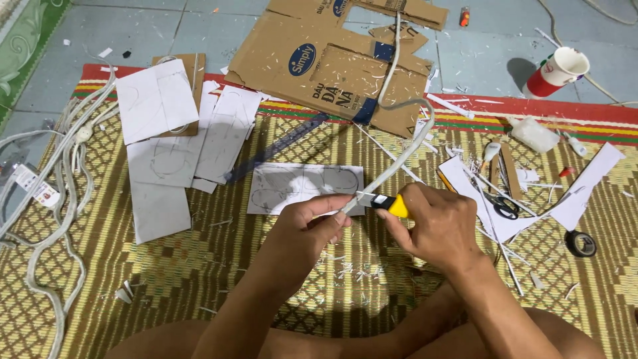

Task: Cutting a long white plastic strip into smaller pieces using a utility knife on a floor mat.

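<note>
Both forearms rise from the bottom of the view, over the person's crossed bare legs, and meet above a woven straw mat patterned in yellow and brown. The left hand is curled, palm turned inward, its thumb and forefinger pinching the end of a white cable just where it meets the blade. The right hand is closed in a fist around a yellow-and-black utility knife, knuckles up, thumb pressed along the handle; the short blade points left and touches the cable end between the two hands. From that pinch the white cable runs up and to the right, bends in a loop over the cardboard, then goes on toward the top edge of the view. A flattened brown cardboard box lies at the far edge of the mat, partly on the tiled floor. Just beyond the hands lies a grey sheet with pencilled oval outlines, and to the left are several more grey cut sheets. Scissors rest on white paper scraps to the right of the right hand, a roll of black tape further right. A red-and-white paper cup stands on the floor at upper right. A tangle of white cords lies along the mat's left edge.
</note>
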